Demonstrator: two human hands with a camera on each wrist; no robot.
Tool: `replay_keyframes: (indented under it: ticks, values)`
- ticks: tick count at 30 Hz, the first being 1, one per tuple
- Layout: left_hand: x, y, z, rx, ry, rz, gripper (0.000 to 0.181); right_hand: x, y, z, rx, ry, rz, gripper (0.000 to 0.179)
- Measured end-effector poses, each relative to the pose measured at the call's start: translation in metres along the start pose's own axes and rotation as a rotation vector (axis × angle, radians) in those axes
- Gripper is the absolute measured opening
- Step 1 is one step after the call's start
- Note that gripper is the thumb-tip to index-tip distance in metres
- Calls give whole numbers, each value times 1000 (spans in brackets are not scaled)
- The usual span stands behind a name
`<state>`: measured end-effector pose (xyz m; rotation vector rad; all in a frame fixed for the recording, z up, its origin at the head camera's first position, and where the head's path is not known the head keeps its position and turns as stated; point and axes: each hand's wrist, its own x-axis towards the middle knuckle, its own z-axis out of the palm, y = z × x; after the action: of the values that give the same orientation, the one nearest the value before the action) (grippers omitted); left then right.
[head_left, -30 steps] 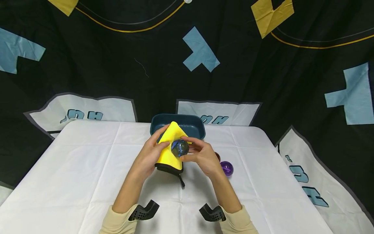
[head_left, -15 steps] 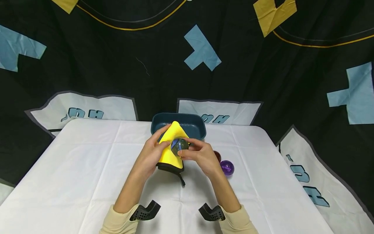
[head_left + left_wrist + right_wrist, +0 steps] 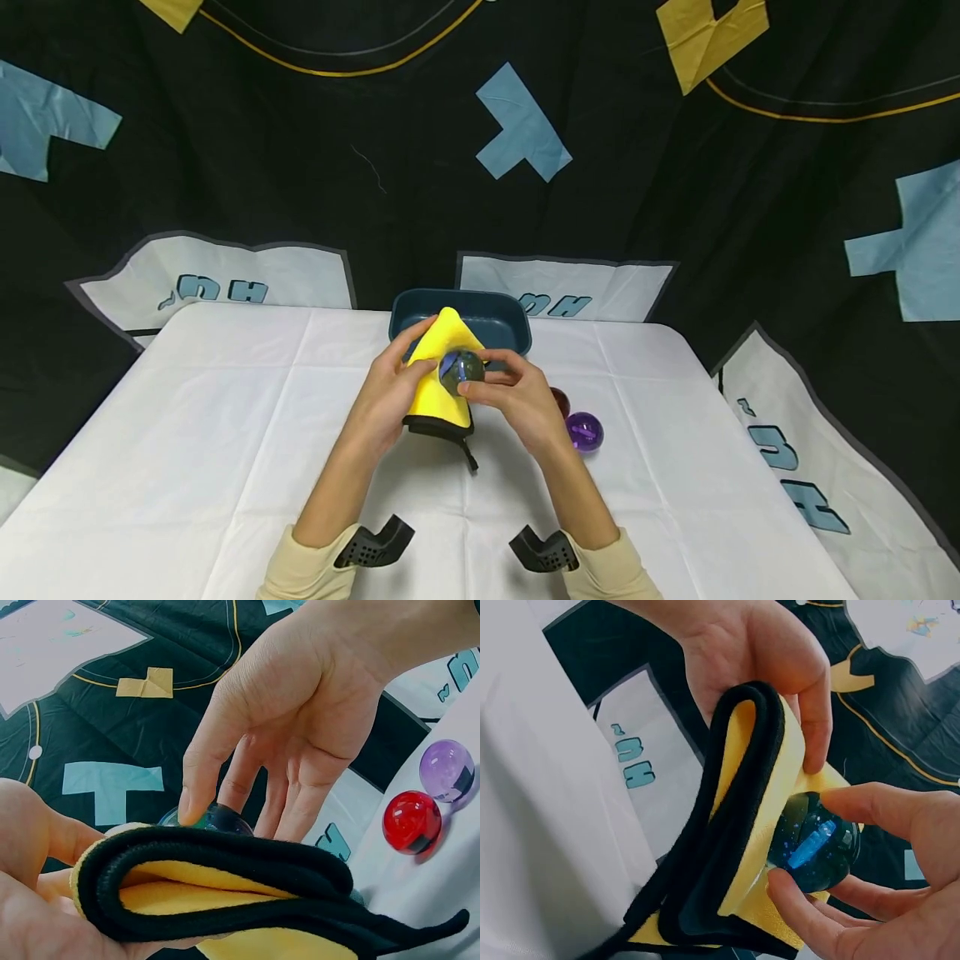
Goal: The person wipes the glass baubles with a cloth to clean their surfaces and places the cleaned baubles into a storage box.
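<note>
Left hand [image 3: 379,393] grips cloth [image 3: 435,400]; right hand [image 3: 525,402] pinches clear ball [image 3: 458,372] against it; tray [image 3: 491,319] beyond both; red ball [image 3: 412,822], purple ball [image 3: 585,432] just right; table [image 3: 202,433] stretches well left to edge

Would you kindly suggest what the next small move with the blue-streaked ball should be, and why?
I would probably turn the blue-streaked ball slightly against the yellow cloth: the right hand pinches it, it appears to rest against the cloth, and the left hand holds the cloth, so a small twist could bring another side into contact.
</note>
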<state>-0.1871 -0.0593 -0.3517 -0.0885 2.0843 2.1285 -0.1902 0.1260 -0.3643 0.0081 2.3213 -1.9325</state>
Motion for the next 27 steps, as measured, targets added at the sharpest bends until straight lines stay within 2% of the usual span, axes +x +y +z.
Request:
replay_keyframes:
  ticks: [8, 17, 20, 27]
  values:
    - [0, 0, 1, -39, -3, -8, 52, 1, -1, -1, 39, 18, -55, 52]
    - [0, 2, 1, -39, -9, -7, 52, 1, -5, -2, 104, -7, -60, 52]
    - [0, 2, 1, -34, -2, -15, 52, -1, -6, -2, 78, -23, -76, 53]
    - [-1, 2, 0, -31, -2, -21, 51, -7, -10, -6, -57, -68, -150, 63]
